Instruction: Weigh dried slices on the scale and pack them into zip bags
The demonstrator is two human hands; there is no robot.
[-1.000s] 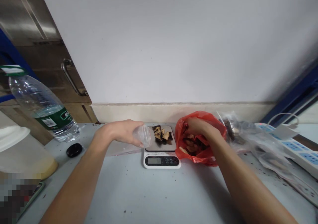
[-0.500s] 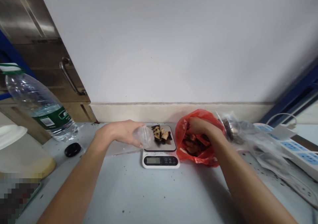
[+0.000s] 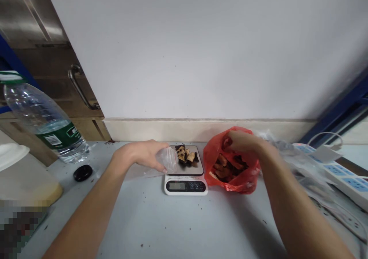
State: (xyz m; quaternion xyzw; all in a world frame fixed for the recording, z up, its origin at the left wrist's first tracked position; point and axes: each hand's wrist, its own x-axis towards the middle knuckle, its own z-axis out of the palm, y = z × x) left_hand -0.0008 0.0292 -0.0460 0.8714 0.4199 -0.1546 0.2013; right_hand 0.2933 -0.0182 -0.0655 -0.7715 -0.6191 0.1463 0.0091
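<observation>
A white digital kitchen scale (image 3: 186, 187) stands on the counter with several dried, dark-edged slices (image 3: 187, 155) heaped on its metal plate. My left hand (image 3: 148, 156) is closed on a clear plastic bag (image 3: 167, 158), whose mouth is held at the plate's left edge. To the right of the scale, a red plastic bag (image 3: 209, 163) stands wide open with brown dried pieces (image 3: 225, 169) inside. My right hand (image 3: 240, 141) reaches into its upper part with the fingers curled; what they grip, if anything, is hidden.
On the left are a water bottle (image 3: 61, 134), a black round lid (image 3: 82, 172) and a white-lidded tub (image 3: 28, 178). Clear bags (image 3: 313, 186) and a power strip (image 3: 342, 174) lie at the right. A wall (image 3: 201, 59) rises behind the counter.
My right hand has moved up and slightly right within the red bag, uncovering more of the pieces inside. My left hand keeps the clear bag in nearly the same place.
</observation>
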